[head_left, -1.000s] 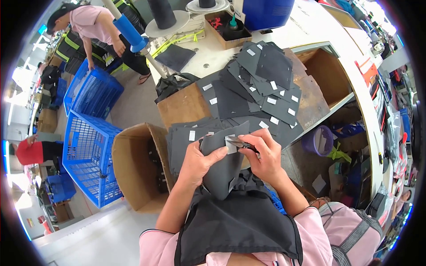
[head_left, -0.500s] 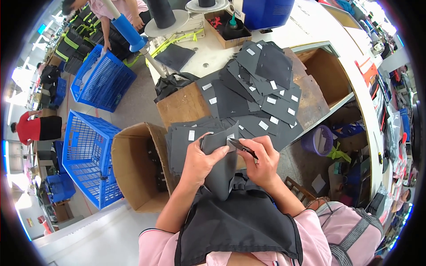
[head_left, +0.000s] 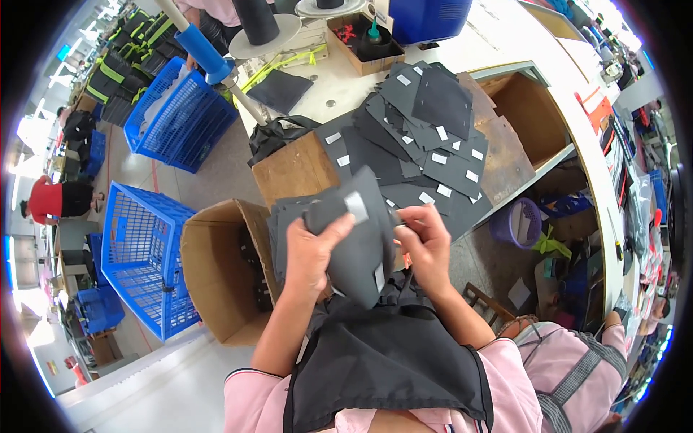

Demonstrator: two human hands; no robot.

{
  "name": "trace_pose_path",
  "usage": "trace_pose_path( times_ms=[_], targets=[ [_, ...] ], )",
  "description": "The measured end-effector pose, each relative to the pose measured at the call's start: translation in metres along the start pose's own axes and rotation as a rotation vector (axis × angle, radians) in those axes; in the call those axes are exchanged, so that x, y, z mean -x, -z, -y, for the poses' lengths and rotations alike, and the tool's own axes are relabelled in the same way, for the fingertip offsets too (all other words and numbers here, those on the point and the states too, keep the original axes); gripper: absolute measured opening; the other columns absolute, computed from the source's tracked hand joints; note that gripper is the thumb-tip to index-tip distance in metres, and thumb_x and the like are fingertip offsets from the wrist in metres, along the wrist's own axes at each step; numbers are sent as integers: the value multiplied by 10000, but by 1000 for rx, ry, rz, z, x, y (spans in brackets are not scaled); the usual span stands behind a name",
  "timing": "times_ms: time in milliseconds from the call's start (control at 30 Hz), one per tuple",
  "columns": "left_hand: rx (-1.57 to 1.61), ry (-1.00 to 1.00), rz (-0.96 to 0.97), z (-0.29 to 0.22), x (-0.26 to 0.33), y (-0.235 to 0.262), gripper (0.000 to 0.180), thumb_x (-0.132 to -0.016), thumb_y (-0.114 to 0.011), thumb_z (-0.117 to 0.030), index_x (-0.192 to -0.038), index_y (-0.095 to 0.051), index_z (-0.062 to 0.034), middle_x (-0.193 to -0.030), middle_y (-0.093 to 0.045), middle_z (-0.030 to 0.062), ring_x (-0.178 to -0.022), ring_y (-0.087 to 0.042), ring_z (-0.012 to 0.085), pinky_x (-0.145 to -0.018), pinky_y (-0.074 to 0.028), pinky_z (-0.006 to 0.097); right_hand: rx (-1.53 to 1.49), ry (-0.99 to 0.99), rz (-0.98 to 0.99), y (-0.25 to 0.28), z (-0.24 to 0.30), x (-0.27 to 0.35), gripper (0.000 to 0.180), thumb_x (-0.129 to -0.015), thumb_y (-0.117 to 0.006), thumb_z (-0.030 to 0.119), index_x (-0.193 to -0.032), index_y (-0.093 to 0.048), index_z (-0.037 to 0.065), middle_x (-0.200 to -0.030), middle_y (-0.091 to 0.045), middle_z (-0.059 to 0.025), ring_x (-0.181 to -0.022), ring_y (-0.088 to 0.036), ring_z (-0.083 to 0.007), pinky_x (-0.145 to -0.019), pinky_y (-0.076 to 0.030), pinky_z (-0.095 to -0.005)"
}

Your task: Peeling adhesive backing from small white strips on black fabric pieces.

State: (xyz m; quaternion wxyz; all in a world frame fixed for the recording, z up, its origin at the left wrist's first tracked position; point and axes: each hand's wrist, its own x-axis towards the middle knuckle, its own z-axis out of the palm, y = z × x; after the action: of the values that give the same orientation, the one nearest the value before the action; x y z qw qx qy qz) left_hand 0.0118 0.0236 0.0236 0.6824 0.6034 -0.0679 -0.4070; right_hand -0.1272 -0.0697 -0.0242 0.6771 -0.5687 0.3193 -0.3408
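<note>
You are seated in a busy workshop with a pale floor, facing a wooden work surface (head_left: 292,169) spread with a fan of dark grey cut fabric panels (head_left: 426,137), each carrying a small white label. Close in front of your chest you hold one dark grey fabric piece (head_left: 361,245) of the same kind, raised above your black apron (head_left: 390,361). Its long axis runs from far-left to near-right, with one white label near its far end and another near its lower right edge.

Your left hand (head_left: 312,254) is wrapped around the piece from the left, thumb over its face, clasping it firmly. Your right hand (head_left: 426,245) sits just beside the piece's right edge, fingers curled and pinching something small there (too small to tell what it is, or whether it touches the fabric). The left hand bears the piece, which lies to the left of the right hand's pinch.

As for containers: an open brown cardboard box (head_left: 216,281) stands on the floor to your left, with dark pieces just visible inside. Beyond it stand blue plastic lattice baskets (head_left: 141,260), the nearer one seemingly holding nothing. A small brown tray (head_left: 364,43) on the far table holds a bottle and red bits. A purple bucket (head_left: 516,224) sits under the bench on the right.
</note>
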Motion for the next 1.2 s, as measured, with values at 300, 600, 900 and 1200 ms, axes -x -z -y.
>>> trace_pose_path(
  times_ms=[300, 600, 900, 1200],
  targets=[
    [212, -346, 51, 46, -15, 31, 361, -812, -690, -134, -1132, -566, -22, -1087, -596, 33, -1025, -546, 144, -895, -413, 290, -646, -621, 55, 3, -10, 9, 306, -861, -615, 128, -1127, -508, 22, -654, -497, 28, -423, -320, -36, -389, -226, -201],
    [-403, -442, 305, -16, -26, 47, 1024, -696, -617, -661, -1398, -257, -8, -1426, -320, 138, -1336, -280, 267, -1081, -216, 415, 184, -43, 231, 26, 26, -30, 169, -806, -600, 0, -974, -608, -10, -723, -502, 36, -632, -438, -18, -529, -346, -193],
    [-164, 157, 462, 20, -14, 11, 370, -834, -657, -172, -1140, -528, -8, -1005, -599, 45, -894, -553, 102, -795, -459, 249, 360, 107, 125, -1, 20, -14, 316, -786, -596, -71, -1085, -512, -15, -924, -609, -75, -866, -568, -109, -780, -451, -245],
    [110, 277, 365, 16, -6, 5, 328, -908, -535, -192, -1186, -491, -24, -1039, -579, 56, -923, -565, 126, -804, -468, 261, 742, 617, 27, 12, 18, 19, 367, -667, -697, 3, -1015, -597, 66, -853, -537, -91, -613, -545, -215, -508, -445, -297]
  ],
)
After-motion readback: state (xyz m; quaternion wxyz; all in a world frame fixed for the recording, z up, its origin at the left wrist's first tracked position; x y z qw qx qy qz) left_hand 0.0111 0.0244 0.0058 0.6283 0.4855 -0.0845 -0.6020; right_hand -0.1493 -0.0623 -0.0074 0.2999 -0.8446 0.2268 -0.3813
